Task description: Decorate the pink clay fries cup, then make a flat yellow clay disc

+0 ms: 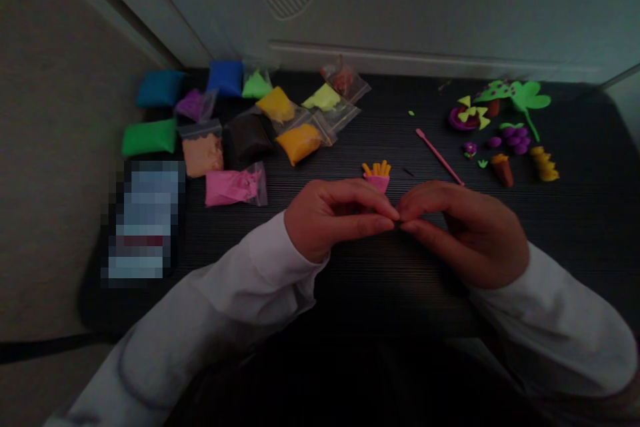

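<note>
Two hands (327, 219) (487, 233) pinch together — toy fries (377, 178) (pink-cupped) just beyond.

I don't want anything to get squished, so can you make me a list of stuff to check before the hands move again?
1. Left hand and right hand working together: ok, their fingertips meet over the table.
2. Something pinched there: cannot tell, it's too small and dark.
3. Pink cup with orange sticks safe from bumps: not ok, it sits right by the left hand's fingers.
4. Pink stick clear of the right hand: cannot tell, one end reaches right up to it.
5. Pink packet out of the way: ok, it lies apart, left of the left hand.
</note>
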`<action>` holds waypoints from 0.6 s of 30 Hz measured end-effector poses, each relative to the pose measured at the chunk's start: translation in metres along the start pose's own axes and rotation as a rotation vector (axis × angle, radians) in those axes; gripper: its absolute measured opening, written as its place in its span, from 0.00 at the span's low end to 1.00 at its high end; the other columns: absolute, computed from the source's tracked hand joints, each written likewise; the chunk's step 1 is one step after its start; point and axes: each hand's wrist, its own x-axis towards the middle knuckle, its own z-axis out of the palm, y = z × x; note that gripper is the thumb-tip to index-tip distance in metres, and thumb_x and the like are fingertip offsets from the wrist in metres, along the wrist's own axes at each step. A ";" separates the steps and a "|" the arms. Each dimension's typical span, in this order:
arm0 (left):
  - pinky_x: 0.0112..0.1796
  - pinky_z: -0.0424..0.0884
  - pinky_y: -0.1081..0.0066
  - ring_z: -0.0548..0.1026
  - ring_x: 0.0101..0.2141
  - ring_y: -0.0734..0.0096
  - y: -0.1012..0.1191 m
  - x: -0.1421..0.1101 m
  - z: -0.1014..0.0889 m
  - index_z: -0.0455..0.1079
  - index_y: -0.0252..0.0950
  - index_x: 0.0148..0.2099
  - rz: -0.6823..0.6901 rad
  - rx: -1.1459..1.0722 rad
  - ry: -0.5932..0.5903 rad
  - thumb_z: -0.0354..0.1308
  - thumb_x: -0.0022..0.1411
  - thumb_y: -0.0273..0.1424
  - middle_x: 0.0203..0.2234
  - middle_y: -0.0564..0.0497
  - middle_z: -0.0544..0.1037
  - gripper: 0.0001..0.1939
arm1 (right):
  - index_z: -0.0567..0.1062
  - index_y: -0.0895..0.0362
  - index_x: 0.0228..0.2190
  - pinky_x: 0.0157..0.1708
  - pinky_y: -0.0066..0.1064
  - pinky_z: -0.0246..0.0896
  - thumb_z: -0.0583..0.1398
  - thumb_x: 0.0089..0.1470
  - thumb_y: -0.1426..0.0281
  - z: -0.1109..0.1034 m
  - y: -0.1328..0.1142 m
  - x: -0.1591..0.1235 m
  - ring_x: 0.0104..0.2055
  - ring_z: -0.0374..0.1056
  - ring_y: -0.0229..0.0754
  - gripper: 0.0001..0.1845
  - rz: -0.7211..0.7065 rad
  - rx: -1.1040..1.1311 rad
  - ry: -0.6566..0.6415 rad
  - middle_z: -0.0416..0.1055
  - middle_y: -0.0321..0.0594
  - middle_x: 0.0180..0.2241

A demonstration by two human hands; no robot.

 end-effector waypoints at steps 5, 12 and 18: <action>0.36 0.66 0.72 0.71 0.32 0.74 0.002 -0.001 0.000 0.73 0.36 0.31 -0.031 -0.021 0.014 0.59 0.47 0.25 0.28 0.52 0.74 0.06 | 0.69 0.55 0.32 0.36 0.31 0.62 0.58 0.45 0.76 0.000 -0.001 0.000 0.35 0.66 0.37 0.09 0.013 0.008 0.022 0.70 0.36 0.31; 0.35 0.66 0.74 0.71 0.31 0.75 0.002 0.000 -0.003 0.72 0.36 0.30 -0.053 -0.035 0.111 0.57 0.50 0.29 0.27 0.52 0.75 0.04 | 0.69 0.55 0.33 0.36 0.30 0.61 0.56 0.47 0.73 -0.001 0.001 0.003 0.35 0.65 0.37 0.07 0.015 -0.054 -0.081 0.70 0.37 0.31; 0.33 0.66 0.72 0.70 0.28 0.77 -0.001 0.004 -0.007 0.72 0.36 0.29 -0.043 -0.092 0.191 0.57 0.50 0.31 0.25 0.53 0.74 0.05 | 0.70 0.56 0.31 0.36 0.34 0.54 0.53 0.50 0.70 0.014 0.017 0.002 0.34 0.63 0.39 0.07 -0.035 -0.294 -0.276 0.70 0.38 0.30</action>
